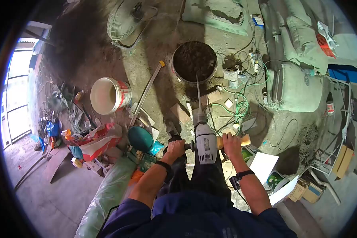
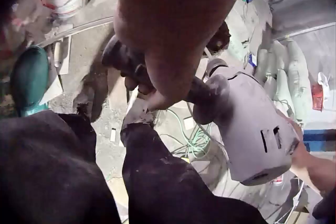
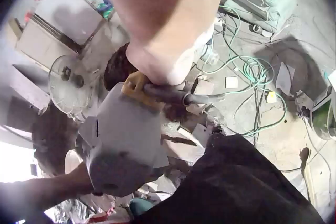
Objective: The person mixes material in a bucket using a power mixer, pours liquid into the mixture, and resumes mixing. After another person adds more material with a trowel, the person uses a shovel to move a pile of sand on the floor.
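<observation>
A grey-white electric drill [image 1: 207,147] is held upright between both hands in front of the body. Its long mixing rod [image 1: 199,95] runs down into dark wet mix [image 1: 192,58] inside a round bucket [image 1: 173,65]. The left hand [image 1: 176,150] grips the black side handle [image 2: 118,58], fingers curled around it. On the opposite side, the right hand [image 1: 231,144] grips the drill's yellowish rear handle [image 3: 137,91], with a dark cord sleeve [image 3: 202,98] coming out near it. The rod's lower end is hidden in the mix.
A white bucket [image 1: 125,97] stands left of the mix, near a long metal strip [image 1: 146,92]. Green hose or cable [image 1: 242,109] lies coiled at right. A fan [image 1: 121,23] and an opened bag [image 1: 190,14] are beyond; stacked sacks [image 1: 299,87] stand right.
</observation>
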Tool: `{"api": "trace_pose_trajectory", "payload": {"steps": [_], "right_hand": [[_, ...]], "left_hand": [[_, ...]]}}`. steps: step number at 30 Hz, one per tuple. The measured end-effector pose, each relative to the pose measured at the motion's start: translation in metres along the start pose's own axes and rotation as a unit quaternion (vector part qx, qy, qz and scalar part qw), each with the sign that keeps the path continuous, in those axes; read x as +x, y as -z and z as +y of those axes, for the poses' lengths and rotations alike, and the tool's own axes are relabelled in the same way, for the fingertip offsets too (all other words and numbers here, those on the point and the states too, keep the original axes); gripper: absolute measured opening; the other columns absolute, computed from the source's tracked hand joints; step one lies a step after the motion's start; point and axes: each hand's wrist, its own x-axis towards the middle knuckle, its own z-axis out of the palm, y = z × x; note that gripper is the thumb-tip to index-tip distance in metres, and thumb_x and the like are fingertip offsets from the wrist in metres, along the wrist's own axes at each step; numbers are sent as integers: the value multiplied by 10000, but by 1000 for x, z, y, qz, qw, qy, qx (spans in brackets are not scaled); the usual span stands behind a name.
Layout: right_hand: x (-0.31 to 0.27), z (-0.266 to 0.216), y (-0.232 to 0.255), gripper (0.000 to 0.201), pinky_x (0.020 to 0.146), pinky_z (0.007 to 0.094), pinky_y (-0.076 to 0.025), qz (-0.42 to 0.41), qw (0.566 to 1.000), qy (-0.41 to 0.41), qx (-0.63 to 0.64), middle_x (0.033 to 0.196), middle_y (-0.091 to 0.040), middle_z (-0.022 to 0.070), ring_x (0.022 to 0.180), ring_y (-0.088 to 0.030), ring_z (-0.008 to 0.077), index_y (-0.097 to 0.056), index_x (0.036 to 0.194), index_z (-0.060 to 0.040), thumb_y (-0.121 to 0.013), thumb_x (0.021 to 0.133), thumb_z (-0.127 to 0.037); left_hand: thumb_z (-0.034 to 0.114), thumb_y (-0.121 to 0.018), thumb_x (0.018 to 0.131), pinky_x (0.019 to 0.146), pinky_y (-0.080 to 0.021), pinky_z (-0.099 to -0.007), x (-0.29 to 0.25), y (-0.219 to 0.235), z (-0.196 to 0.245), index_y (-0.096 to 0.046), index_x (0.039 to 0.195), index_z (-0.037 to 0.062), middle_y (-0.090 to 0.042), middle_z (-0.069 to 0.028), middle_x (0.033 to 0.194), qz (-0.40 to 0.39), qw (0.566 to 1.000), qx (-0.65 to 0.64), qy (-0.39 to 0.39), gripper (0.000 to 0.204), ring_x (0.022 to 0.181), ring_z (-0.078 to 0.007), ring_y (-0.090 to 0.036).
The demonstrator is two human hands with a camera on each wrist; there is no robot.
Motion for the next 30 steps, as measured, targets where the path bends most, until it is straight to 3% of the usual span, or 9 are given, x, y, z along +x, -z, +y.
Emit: {"api": "trace_pose_trajectory", "payload": {"steps": [5, 11, 13, 16, 19, 23, 27, 29, 30], "right_hand": [[-7, -8, 37, 141, 719, 414, -482, -3, 1000, 15, -27, 871, -565, 53, 765, -628, 249, -580, 944, -133, -619, 808, -123], [8, -3, 106, 182, 710, 407, -457, 13, 996, 66, -62, 842, -546, 45, 729, -594, 241, -580, 916, -142, -645, 746, -130], [22, 3, 136, 145, 706, 412, -462, 11, 995, 71, -70, 822, -558, 49, 757, -614, 253, -600, 900, -138, -641, 761, -136], [56, 13, 185, 133, 681, 420, -484, -75, 984, 123, -104, 852, -634, 67, 796, -661, 265, -666, 912, -144, -658, 780, -144], [88, 28, 220, 142, 679, 411, -504, -21, 976, 192, -102, 853, -657, 62, 755, -670, 261, -677, 903, -146, -685, 761, -150], [150, 38, 252, 95, 639, 410, -517, -37, 961, 254, -104, 727, -655, 51, 730, -690, 257, -692, 833, -142, -706, 739, -151], [202, 53, 244, 119, 651, 417, -526, -120, 948, 264, -132, 735, -682, 72, 756, -701, 276, -703, 849, -134, -704, 730, -142], [217, 69, 216, 138, 656, 410, -540, -126, 963, 225, -84, 779, -713, 102, 764, -707, 291, -722, 814, -126, -727, 676, -122], [220, 75, 206, 122, 683, 428, -547, -142, 967, 201, -71, 804, -718, 108, 793, -710, 308, -716, 828, -116, -701, 707, -109]], "left_hand": [[140, -625, 780, 695, -539, -505, -23, 18, 8, -649, 861, 56, -696, -214, 822, -24, 999, -36, 10, 119, 799, -403, -693], [323, -685, 814, 748, -522, -521, -45, 53, 27, -655, 932, 57, -696, -213, 870, -76, 991, -113, -16, 293, 875, -417, -672], [347, -727, 771, 758, -527, -513, -44, 60, 35, -665, 981, 54, -702, -214, 903, -84, 987, -133, -23, 365, 888, -414, -675], [382, -746, 743, 796, -532, -459, -44, 77, 55, -663, 1033, 50, -709, -185, 915, -114, 970, -214, -23, 448, 912, -371, -684], [399, -746, 755, 812, -528, -461, -39, 88, 75, -667, 1067, 51, -712, -192, 945, -91, 963, -253, -26, 473, 932, -375, -683], [446, -755, 749, 827, -525, -464, -21, 112, 86, -675, 1085, 57, -709, -204, 976, -82, 948, -308, 2, 521, 953, -387, -678], [449, -757, 743, 823, -525, -468, 13, 152, 78, -681, 1089, 43, -708, -212, 974, -74, 968, -238, 29, 538, 961, -391, -676], [441, -761, 738, 814, -527, -476, 32, 168, 72, -681, 1075, 37, -708, -216, 964, -66, 975, -209, 46, 532, 951, -393, -678], [435, -759, 738, 804, -531, -479, 45, 167, 67, -682, 1047, 34, -709, -216, 951, -81, 976, -197, 38, 512, 935, -397, -681]]}}
